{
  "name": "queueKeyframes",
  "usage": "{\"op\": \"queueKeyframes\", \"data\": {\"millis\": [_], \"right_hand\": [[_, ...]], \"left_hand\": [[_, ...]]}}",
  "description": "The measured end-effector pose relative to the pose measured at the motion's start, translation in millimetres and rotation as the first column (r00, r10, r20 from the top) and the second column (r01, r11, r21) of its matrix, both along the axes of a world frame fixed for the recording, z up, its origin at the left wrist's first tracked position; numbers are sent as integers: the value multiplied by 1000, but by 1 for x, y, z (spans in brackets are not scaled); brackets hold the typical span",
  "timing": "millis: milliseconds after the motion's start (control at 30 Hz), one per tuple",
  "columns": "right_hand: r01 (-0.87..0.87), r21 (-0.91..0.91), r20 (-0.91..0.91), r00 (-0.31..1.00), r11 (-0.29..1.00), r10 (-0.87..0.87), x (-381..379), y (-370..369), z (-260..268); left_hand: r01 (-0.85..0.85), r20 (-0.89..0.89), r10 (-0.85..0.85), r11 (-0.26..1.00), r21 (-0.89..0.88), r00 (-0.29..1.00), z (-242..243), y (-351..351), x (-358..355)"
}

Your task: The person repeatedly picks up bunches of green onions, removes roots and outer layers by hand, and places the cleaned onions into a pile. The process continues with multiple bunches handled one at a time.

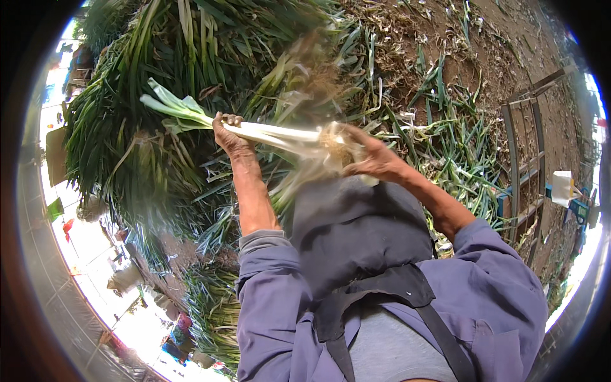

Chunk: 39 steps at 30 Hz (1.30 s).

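My left hand (234, 138) is closed around a few leek-like stalks (272, 132), probably large green onions. Their trimmed green tops (176, 106) stick out to the left of the fist, and the white shanks run to the right. At the other end my right hand (379, 155) curls about the bulbs and stringy roots (336, 143), thumb on the near side and fingers on the far side. Motion blur hides the exact finger contact there. The stalks are held above the dark apron (358, 224) over my lap.
Big heaps of untrimmed green stalks (191, 47) rise ahead and to the left. Another pile (212, 310) lies lower left. Cut leaves (458, 157) and dry peelings (386, 43) litter the soil. On the right stands a slatted frame (527, 162), with a blue-and-white object (573, 191) beyond it.
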State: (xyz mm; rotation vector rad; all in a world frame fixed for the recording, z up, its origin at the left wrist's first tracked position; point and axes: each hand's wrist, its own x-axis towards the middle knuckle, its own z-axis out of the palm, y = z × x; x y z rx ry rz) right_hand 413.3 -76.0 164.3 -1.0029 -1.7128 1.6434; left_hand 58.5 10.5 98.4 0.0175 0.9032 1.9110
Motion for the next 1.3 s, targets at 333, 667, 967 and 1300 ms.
{"op": "queueKeyframes", "data": {"millis": [333, 667, 967, 1300], "right_hand": [[-2, -289, -199, 978, 957, -58, -98, 20, -29], [38, 433, -32, 999, 901, -27, -121, 21, -10], [-291, -220, 6, 954, 931, 300, -19, -25, 39], [491, 198, 919, 208, 849, -334, 303, -171, -73]], "left_hand": [[-180, 85, 178, 984, 14, 980, 2, -15, -1], [158, 485, 43, 917, -366, 873, -43, -28, 16], [20, 139, 48, 893, -451, 989, -88, -38, -24], [-184, 99, 189, 981, -57, 977, -51, -71, -72]]}}
